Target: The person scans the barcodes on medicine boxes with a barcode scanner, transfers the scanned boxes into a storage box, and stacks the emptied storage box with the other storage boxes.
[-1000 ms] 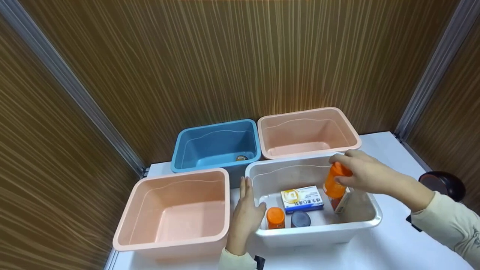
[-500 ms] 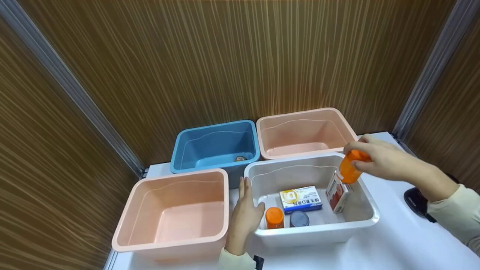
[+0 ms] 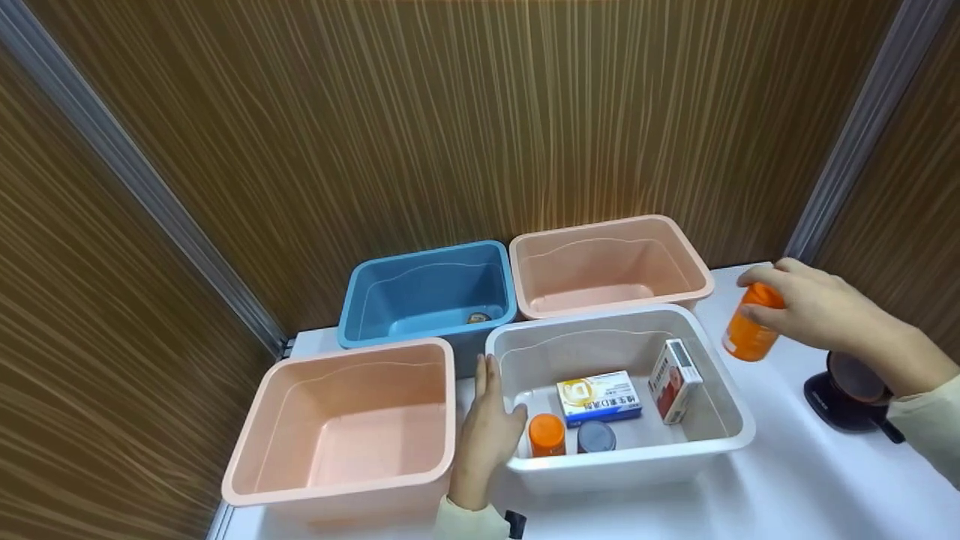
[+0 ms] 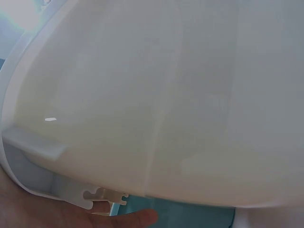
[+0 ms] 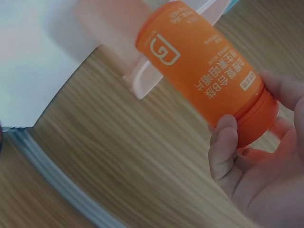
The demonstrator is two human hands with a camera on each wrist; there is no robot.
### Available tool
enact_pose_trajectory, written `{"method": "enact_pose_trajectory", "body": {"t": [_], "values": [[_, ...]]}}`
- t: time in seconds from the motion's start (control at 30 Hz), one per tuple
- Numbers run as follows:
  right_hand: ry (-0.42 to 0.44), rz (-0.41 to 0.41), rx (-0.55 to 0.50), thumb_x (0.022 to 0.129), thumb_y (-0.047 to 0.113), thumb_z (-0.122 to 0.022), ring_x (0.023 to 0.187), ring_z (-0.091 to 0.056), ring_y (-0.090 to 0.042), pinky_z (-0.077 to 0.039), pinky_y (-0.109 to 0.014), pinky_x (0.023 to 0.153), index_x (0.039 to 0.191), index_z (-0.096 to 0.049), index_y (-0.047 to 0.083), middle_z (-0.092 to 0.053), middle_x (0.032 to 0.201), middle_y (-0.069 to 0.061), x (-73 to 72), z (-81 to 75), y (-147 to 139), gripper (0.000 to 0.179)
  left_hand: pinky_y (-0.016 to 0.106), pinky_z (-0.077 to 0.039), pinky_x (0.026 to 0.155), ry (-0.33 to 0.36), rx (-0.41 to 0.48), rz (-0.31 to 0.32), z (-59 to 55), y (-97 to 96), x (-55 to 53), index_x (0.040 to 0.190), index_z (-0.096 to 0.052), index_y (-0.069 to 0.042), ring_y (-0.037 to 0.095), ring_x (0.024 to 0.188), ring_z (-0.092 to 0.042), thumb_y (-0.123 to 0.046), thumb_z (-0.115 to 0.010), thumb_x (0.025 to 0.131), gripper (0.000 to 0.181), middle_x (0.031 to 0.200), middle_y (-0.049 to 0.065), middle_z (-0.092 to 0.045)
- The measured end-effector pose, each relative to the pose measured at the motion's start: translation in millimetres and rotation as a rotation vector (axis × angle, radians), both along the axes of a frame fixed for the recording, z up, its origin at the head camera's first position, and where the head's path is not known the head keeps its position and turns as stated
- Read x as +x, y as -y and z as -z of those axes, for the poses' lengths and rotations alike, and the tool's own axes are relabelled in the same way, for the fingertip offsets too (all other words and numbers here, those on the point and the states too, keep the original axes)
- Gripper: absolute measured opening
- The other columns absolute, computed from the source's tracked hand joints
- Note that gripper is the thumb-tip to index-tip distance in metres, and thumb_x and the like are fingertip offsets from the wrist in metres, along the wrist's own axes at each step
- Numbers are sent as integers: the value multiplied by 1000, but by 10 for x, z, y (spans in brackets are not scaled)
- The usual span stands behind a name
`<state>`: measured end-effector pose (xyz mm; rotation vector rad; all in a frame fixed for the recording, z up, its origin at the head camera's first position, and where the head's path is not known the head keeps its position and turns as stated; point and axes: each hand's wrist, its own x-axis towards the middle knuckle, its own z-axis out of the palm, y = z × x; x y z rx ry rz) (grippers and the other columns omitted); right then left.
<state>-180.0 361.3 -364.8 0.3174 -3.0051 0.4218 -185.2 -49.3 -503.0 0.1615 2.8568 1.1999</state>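
My right hand (image 3: 821, 307) grips an orange pill bottle (image 5: 204, 71) by its cap end, out to the right of the white bin (image 3: 615, 466) and above the table. White printed lettering covers the bottle's side. My left hand (image 3: 489, 431) lies along the white bin's left wall, fingers straight and pointing away from me; the left wrist view shows mostly that bin's outer wall. Inside the white bin are a white-and-blue vitamin box (image 3: 600, 397), a small upright carton (image 3: 675, 382), another orange-capped bottle (image 3: 547, 435) and a bottle with a grey-blue lid (image 3: 596, 436).
A pink bin (image 3: 337, 491) stands left of the white one. Behind are a blue bin (image 3: 427, 332) with a small round item inside and a second pink bin (image 3: 611, 225). A dark cup on a black base (image 3: 832, 405) sits at the right. Wood-patterned panels enclose the table.
My right hand has lifted the orange pill bottle out of the white bin and carried it right, past the rim. The upright carton is uncovered. My left hand has stayed in place.
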Motion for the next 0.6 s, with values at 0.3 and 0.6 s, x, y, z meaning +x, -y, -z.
{"method": "enact_pose_trajectory", "body": {"t": [0.3,0.6], "values": [[21,59,-15,91,29,-74,77,-57,-31,-49,-41,58,120,-63,0,-57,100,-24,-5,220,-263,42,51,-49,99,9,-2,-13,-14,4,12,164,-14,-15,37,138,-45,-26,-67,98,86,170,7,-4],[90,99,-6,89,30,-76,79,-57,-34,-51,-49,62,117,-62,-5,-58,99,-27,59,532,-492,47,48,-53,94,-1,3,-2,-5,6,-2,163,-14,-14,36,134,-49,-26,-66,98,85,170,6,-4]]}}
